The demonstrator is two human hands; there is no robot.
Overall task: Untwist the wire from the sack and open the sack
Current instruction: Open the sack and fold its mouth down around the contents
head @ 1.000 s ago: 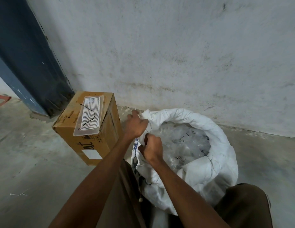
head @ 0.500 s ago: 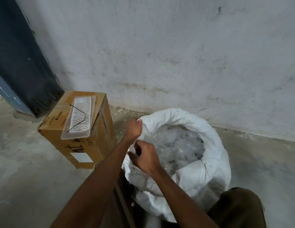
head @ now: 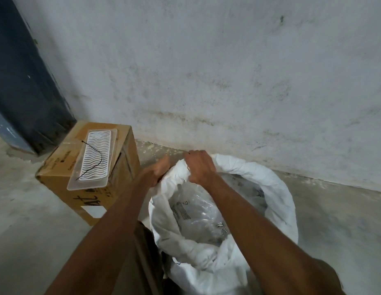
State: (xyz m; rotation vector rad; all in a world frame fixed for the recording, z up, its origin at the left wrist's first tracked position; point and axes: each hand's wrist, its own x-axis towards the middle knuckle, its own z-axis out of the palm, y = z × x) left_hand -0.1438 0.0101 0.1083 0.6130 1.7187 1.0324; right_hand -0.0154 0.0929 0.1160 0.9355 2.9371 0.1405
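Sack [head: 277,188] stands on the floor [head: 32,220] by the wall, mouth already spread and rim rolled down; clear bags show inside. Wire [head: 93,165] lies off it, on the tray atop the box [head: 93,199]. Both hands, right [head: 201,167] and left [head: 157,172], grip the far-left rim; judged nearly done, only widening left.

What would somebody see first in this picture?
Probably the big white sack by the wall, open, with clear plastic bags inside. The right hand grips its far rim, the blurred left hand beside it. A black wire lies on the tray on the cardboard box.
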